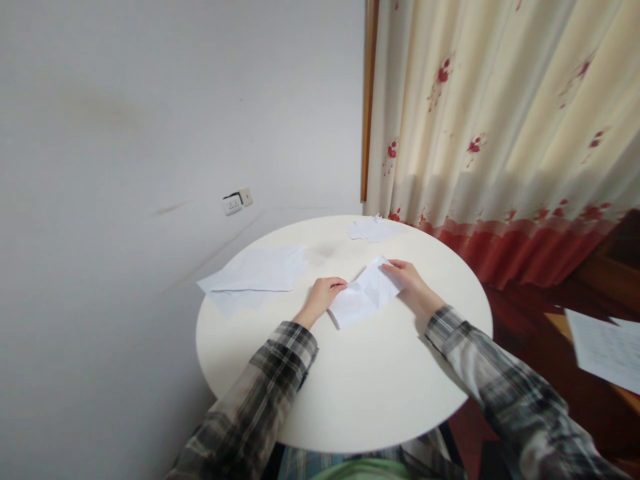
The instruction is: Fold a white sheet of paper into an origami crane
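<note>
Left hand [324, 295] curled on creased white paper [364, 298], right hand [409, 277] flat on it, round table [375, 387]

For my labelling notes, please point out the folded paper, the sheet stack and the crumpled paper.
folded paper [364, 297]: head view, its creased middle.
sheet stack [260, 270]: head view, middle of top sheet.
crumpled paper [370, 229]: head view, its centre.

— What colour is the paper [364, 295] at the left hand [324, 293]?
— White, on a cream table [360, 387]. The sleeves [280, 360] are plaid: black, grey, white.
— Beyond the right hand [407, 277]?
— A cream curtain [500, 133], red flowers, red bottom band. The sheets [255, 273] left of the left hand are white.
</note>
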{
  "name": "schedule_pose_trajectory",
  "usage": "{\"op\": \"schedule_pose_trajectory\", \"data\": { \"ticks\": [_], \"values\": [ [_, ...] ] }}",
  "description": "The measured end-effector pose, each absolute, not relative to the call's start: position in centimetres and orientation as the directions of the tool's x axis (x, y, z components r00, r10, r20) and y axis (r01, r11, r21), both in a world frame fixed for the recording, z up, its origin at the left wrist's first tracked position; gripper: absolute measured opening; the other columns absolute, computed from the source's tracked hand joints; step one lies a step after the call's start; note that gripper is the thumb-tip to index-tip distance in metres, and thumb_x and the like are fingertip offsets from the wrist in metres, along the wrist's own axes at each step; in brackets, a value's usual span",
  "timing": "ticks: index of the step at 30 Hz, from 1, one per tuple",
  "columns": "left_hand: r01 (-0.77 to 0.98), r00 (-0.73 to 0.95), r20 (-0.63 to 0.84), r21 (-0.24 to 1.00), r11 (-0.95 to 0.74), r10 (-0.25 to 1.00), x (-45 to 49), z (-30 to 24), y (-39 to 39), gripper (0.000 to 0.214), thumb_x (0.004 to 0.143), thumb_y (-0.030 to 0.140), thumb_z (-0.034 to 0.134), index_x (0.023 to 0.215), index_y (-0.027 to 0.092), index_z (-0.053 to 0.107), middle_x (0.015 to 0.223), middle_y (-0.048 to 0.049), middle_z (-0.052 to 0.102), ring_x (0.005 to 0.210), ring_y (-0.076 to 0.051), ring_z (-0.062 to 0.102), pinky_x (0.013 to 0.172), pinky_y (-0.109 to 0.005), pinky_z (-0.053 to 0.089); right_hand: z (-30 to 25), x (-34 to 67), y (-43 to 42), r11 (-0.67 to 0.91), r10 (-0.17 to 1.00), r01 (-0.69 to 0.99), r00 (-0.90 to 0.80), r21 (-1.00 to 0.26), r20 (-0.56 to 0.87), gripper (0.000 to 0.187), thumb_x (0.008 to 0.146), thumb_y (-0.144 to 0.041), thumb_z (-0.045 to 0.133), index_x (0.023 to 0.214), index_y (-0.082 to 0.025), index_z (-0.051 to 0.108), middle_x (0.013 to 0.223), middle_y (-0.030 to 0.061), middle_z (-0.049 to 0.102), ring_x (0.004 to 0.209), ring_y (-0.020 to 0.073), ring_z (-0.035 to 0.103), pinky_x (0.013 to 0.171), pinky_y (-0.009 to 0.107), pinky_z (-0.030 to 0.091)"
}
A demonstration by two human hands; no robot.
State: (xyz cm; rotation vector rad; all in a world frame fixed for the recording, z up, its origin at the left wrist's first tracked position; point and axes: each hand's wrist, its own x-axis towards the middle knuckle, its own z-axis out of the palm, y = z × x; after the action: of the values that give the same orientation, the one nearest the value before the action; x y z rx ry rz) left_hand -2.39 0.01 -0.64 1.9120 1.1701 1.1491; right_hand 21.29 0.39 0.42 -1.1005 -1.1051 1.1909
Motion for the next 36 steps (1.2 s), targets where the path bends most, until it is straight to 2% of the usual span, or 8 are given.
{"op": "schedule_pose_trajectory", "data": {
  "ticks": [2,6,10,15,20,36],
  "values": [
    [0.360,0.217,0.366,0.832,-0.422,0.905,-2.4,-0.6,0.0,0.009,0.065,0.024,0.061,0.065,0.022,0.070,0.072,-0.0017,0.070,0.071,-0.020,0.061,0.071,-0.028,0.043,0.6,21.3,0.1,0.069,0.997,-0.127,0.025,-0.990,0.066,0.030,0.055,-0.030,0.071,0.080,-0.015,0.066,0.074,0.0066,0.068,0.057,0.0167,0.060,0.052,0.027,0.043],
    [0.294,0.138,0.367,0.871,-0.392,0.920,-2.3,-0.5,0.1,0.007,0.061,0.026,0.065,0.065,0.022,0.069,0.072,-0.0022,0.069,0.072,-0.019,0.060,0.074,-0.028,0.043,0.9,21.5,0.1,0.109,0.991,-0.132,0.091,-0.985,0.098,0.029,0.052,-0.031,0.072,0.075,-0.014,0.065,0.067,0.0044,0.067,0.053,0.0148,0.057,0.050,0.026,0.041],
    [0.217,0.025,0.360,0.909,-0.356,0.933,-2.4,-0.6,0.5,0.020,0.055,0.025,0.070,0.074,0.019,0.068,0.078,-0.0052,0.068,0.075,-0.018,0.059,0.072,-0.027,0.044,0.5,21.8,0.7,0.174,0.972,-0.166,0.189,-0.971,0.142,0.033,0.050,-0.034,0.072,0.077,-0.015,0.064,0.069,0.0033,0.066,0.055,0.0145,0.056,0.051,0.025,0.040],
    [0.042,-0.112,0.253,0.967,-0.250,0.961,-2.6,-0.4,0.5,0.029,0.054,0.029,0.072,0.078,0.014,0.066,0.075,-0.0063,0.067,0.069,-0.016,0.059,0.063,-0.025,0.043,-0.3,22.1,1.2,0.254,0.936,-0.163,0.288,-0.953,0.201,0.033,0.051,-0.037,0.071,0.077,-0.017,0.064,0.073,0.0035,0.066,0.060,0.0144,0.056,0.054,0.024,0.041],
    [-0.059,-0.209,0.212,0.972,-0.229,0.955,-2.5,0.3,-0.3,0.031,0.055,0.032,0.072,0.079,0.013,0.065,0.076,-0.0064,0.067,0.073,-0.017,0.060,0.068,-0.027,0.043,-0.6,21.8,1.2,0.277,0.926,-0.171,0.311,-0.946,0.215,0.035,0.053,-0.039,0.069,0.080,-0.017,0.063,0.077,0.0045,0.066,0.064,0.0161,0.057,0.056,0.026,0.043],
    [-0.125,-0.261,0.191,0.965,-0.230,0.946,-2.4,0.2,0.0,0.025,0.054,0.028,0.071,0.074,0.014,0.065,0.077,-0.0063,0.068,0.073,-0.015,0.060,0.069,-0.026,0.044,-0.6,21.7,0.9,0.263,0.927,-0.208,0.324,-0.942,0.187,0.029,0.054,-0.034,0.069,0.077,-0.017,0.063,0.074,0.0028,0.065,0.061,0.0143,0.056,0.056,0.025,0.041]
  ]
}}
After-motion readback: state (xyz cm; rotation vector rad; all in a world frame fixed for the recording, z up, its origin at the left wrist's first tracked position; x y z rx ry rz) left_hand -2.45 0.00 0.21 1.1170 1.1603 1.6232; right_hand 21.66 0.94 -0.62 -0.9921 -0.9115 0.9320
